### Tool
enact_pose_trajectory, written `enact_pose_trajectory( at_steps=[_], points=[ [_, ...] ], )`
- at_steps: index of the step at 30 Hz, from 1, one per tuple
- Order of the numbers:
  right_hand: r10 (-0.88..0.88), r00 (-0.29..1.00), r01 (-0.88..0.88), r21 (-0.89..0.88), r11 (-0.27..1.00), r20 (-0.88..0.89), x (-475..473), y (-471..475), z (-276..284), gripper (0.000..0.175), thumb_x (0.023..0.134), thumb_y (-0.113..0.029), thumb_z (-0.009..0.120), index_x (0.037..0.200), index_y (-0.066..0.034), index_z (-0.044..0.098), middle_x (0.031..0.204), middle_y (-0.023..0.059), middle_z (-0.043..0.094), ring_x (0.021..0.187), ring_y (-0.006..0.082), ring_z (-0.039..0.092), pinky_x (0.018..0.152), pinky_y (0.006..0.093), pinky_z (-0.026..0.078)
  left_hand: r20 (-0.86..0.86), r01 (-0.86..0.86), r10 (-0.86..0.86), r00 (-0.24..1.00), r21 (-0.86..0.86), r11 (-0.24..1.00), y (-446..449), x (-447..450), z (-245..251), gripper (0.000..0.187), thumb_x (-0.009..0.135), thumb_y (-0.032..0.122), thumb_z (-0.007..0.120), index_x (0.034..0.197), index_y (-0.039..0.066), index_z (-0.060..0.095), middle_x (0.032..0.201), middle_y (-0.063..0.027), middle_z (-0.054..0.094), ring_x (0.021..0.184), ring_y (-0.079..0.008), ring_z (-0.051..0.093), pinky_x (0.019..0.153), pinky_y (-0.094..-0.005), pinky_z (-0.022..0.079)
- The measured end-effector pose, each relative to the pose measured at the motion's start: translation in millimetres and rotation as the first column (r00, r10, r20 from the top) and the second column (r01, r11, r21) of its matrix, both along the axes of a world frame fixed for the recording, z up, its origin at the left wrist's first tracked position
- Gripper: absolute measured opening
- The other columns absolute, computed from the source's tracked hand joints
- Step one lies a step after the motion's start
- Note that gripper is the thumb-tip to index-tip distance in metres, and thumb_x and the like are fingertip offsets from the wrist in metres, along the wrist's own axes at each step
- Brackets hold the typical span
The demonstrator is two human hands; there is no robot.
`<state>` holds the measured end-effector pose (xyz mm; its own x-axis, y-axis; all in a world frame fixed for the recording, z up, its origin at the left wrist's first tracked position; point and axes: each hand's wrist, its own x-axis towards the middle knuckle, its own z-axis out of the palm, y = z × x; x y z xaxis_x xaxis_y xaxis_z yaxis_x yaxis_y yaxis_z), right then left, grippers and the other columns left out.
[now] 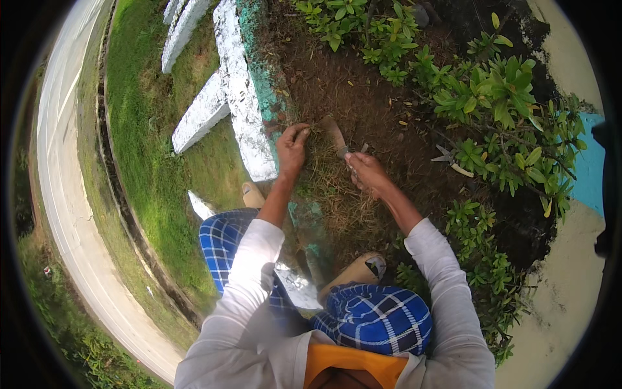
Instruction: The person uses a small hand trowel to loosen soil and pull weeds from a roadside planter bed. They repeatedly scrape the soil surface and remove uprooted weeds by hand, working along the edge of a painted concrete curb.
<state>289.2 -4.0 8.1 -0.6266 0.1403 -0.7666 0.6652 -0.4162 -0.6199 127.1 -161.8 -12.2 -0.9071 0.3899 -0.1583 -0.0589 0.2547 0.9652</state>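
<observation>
My right hand grips the handle of a broad, rusty-looking knife, its blade pointing away over the brown soil. To its left, my left hand is closed at the fingertips on thin strands of grass, beside the edge of a low green-painted kerb. The strands are too fine to make out clearly. Cut, dried grass lies heaped on the soil between my forearms and my right foot.
Pruning shears lie on the soil at right, by leafy shrubs. Thick white-painted shapes stand along the kerb's outer side. Beyond are a lawn, a narrow drain and a paved road. A cream and blue wall borders the right.
</observation>
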Motion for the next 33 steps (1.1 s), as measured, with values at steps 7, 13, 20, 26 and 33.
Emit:
enact_pose_trajectory(
  at_steps=[7,13,20,26,33],
  points=[
    [0.345,0.932,-0.341,0.592,0.73,0.112,6.1,15.4,88.1,0.035,0.096,-0.037,0.054,0.111,-0.0058,0.061,0.077,0.009,0.065,0.071,0.0258,0.064,0.064,0.0432,0.048,0.027,0.017,-0.016,1.0,-0.037,0.999,-16.6,6.8,4.2,0.012,0.088,0.007,0.063,0.099,0.004,0.069,0.086,-0.0053,0.065,0.078,-0.0142,0.057,0.072,-0.0282,0.046],
    [0.264,0.961,-0.234,0.737,0.634,0.077,-43.5,-15.4,23.9,0.042,0.095,-0.033,0.054,0.119,0.001,0.059,0.076,0.0087,0.066,0.064,0.0227,0.062,0.059,0.0388,0.047,-0.105,0.151,-0.164,0.981,-0.128,0.98,-7.7,61.7,39.5,0.015,0.087,0.003,0.061,0.101,0.003,0.066,0.084,-0.0087,0.059,0.073,-0.0181,0.055,0.067,-0.0296,0.044],
    [0.406,0.9,-0.424,0.526,0.737,0.157,11.8,56.9,75.1,0.04,0.093,-0.036,0.058,0.113,-0.0019,0.064,0.085,0.0121,0.067,0.077,0.0225,0.063,0.072,0.0374,0.048,-0.53,0.038,-0.266,0.805,-0.401,0.915,-9.0,17.7,51.2,0.023,0.085,0.008,0.064,0.107,0.004,0.066,0.119,-0.0183,0.055,0.105,-0.035,0.054,0.087,-0.0403,0.044],
    [0.408,0.902,-0.397,0.646,0.652,0.142,60.7,92.1,115.3,0.033,0.093,-0.03,0.059,0.113,-0.0037,0.064,0.089,0.007,0.066,0.081,0.0168,0.06,0.075,0.0336,0.047,-0.429,0.192,-0.474,0.769,-0.552,0.812,1.7,17.9,33.7,0.032,0.08,0.005,0.062,0.112,0.003,0.063,0.115,-0.0185,0.056,0.107,-0.038,0.052,0.09,-0.0447,0.044],
    [0.485,0.872,-0.379,0.72,0.582,0.067,-23.1,19.2,89.5,0.032,0.094,-0.033,0.056,0.103,-0.0031,0.063,0.081,0.0087,0.066,0.074,0.0215,0.063,0.069,0.0408,0.049,-0.409,0.065,-0.231,0.883,-0.381,0.922,-5.0,40.7,19.2,0.028,0.077,-0.002,0.058,0.105,0.001,0.061,0.092,-0.0199,0.061,0.081,-0.0408,0.057,0.075,-0.0442,0.048]
  ],
)
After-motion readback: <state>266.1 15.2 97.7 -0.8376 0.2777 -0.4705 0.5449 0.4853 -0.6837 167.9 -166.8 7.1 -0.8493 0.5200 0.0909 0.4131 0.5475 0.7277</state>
